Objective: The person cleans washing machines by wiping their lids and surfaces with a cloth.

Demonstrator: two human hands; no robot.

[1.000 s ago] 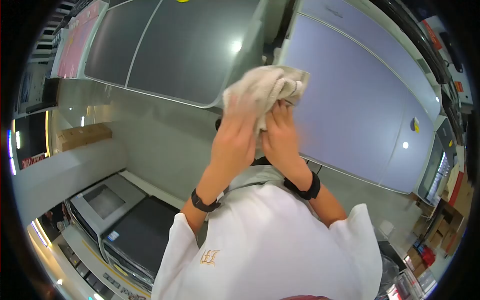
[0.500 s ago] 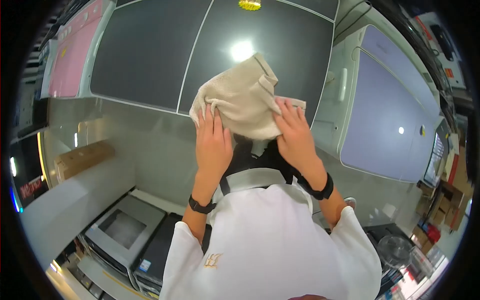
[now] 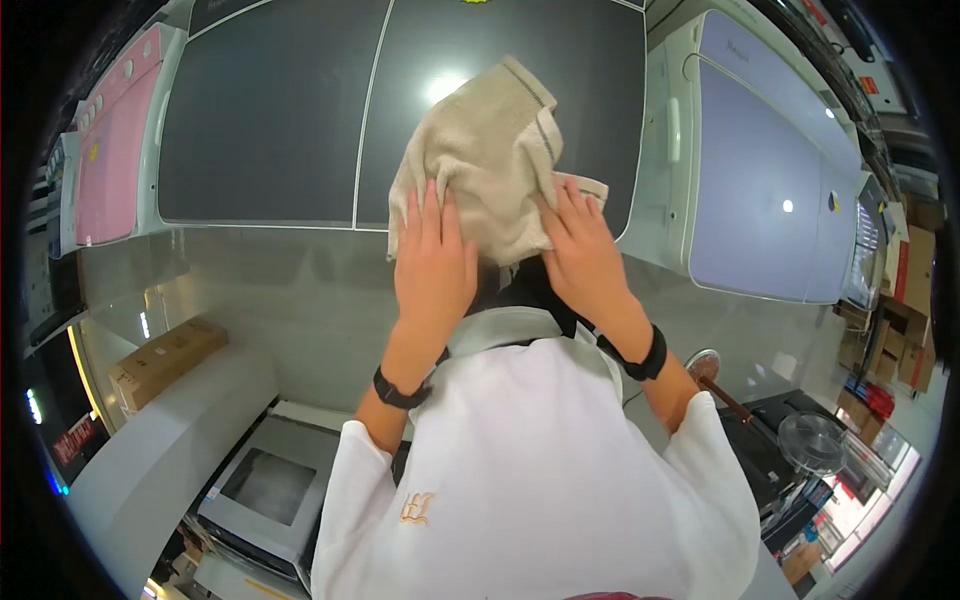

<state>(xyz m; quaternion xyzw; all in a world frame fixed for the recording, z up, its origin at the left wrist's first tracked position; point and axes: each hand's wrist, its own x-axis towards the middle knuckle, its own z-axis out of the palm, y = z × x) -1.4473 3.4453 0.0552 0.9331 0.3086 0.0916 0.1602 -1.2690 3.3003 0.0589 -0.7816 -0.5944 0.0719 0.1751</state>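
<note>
Beige cloth (image 3: 480, 150) is over the near edge of the dark top (image 3: 270, 130); left hand (image 3: 432, 280) and right hand (image 3: 590, 260) rest on it, fingers straight, not clenched; best to press evenly, palms flat, so no fold bunches up
</note>
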